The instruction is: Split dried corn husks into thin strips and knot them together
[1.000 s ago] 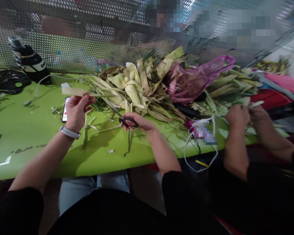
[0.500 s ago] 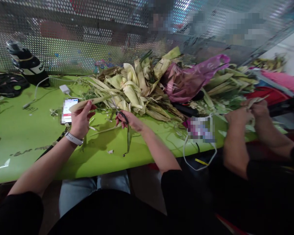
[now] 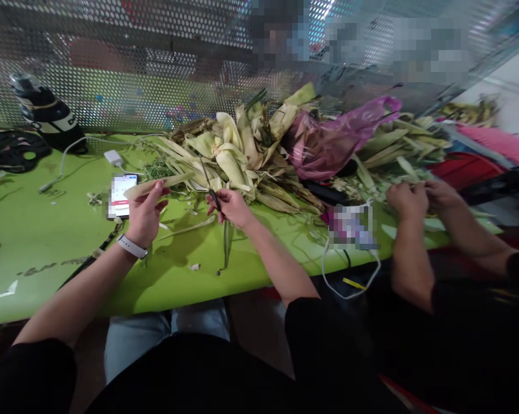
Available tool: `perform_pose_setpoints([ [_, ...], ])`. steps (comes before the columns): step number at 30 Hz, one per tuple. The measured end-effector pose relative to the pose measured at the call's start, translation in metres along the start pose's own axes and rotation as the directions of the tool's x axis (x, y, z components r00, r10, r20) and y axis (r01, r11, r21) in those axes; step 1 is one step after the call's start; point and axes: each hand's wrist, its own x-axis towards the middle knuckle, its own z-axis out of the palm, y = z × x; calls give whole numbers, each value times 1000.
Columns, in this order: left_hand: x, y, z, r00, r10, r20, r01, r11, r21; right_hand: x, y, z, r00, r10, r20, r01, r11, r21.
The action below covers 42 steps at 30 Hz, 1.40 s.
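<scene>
My left hand (image 3: 146, 214) is closed on a strip of corn husk (image 3: 175, 180), pinched between thumb and fingers, its narrow end pointing right. In my right hand (image 3: 231, 208) is a pair of scissors (image 3: 213, 195), fingers around the dark handles and blades pointing up and away. The blades stand to the right of the strip's tip, apart from it as far as I can see. Behind both hands lies a large heap of corn husks (image 3: 233, 164). A phone (image 3: 120, 192) with a lit screen lies just behind my left hand.
A pink plastic bag (image 3: 324, 144) rests against the heap. A dark bottle (image 3: 54, 118) stands at the back left before a perforated metal panel (image 3: 156, 63). A co-worker's hands (image 3: 415, 198) work at the right. Husk scraps litter the green table (image 3: 156, 287).
The scissors have turned more upright, and my right hand has shifted slightly right. My left hand has turned slightly, still holding the strip. The co-worker's hands have moved left.
</scene>
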Motion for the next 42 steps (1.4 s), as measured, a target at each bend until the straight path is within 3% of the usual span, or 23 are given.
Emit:
perform_pose_setpoints([
  [4,6,5,-4,999,0,34,-1,1000,17,1,3,-3,997,56,-60,-74,925,-373],
  [8,5,13,-6,988,-79,135,70,995,68,2,2,0,996,20,-82,-78,609,-790],
  [10,3,16,-8,974,-123,189,107,990,93,5,2,1,997,0,-81,-71,487,-870],
  [15,2,16,-16,948,-209,238,173,971,164,9,4,4,990,-34,-134,-113,358,-927],
  [19,3,15,-20,936,-227,267,174,962,209,11,0,8,986,-69,-149,-135,175,-975],
  [21,3,16,-21,935,-231,270,175,961,216,12,-4,6,989,-3,-147,-145,156,-977],
  [24,4,18,-21,933,-238,271,177,957,232,10,-9,0,991,103,-89,-112,238,-965],
  [26,4,19,-22,931,-245,270,179,952,247,5,-11,-2,999,33,-40,-48,294,-955],
  [27,4,19,-22,929,-250,273,180,950,255,1,-12,-1,995,-94,-17,14,329,-944],
  [29,5,18,-24,921,-261,289,183,945,270,-6,-11,6,921,-374,109,265,395,-880],
  [32,6,15,-26,896,-281,343,183,939,291,-13,-7,24,744,-579,335,611,385,-692],
  [36,6,14,-28,852,-325,411,174,916,362,-15,-4,44,542,-762,355,765,272,-584],
  [39,5,15,-28,851,-335,404,173,906,385,-15,-3,49,497,-785,371,809,264,-526],
  [42,2,14,-27,857,-349,380,199,903,381,-15,1,54,537,-761,364,821,373,-433],
])
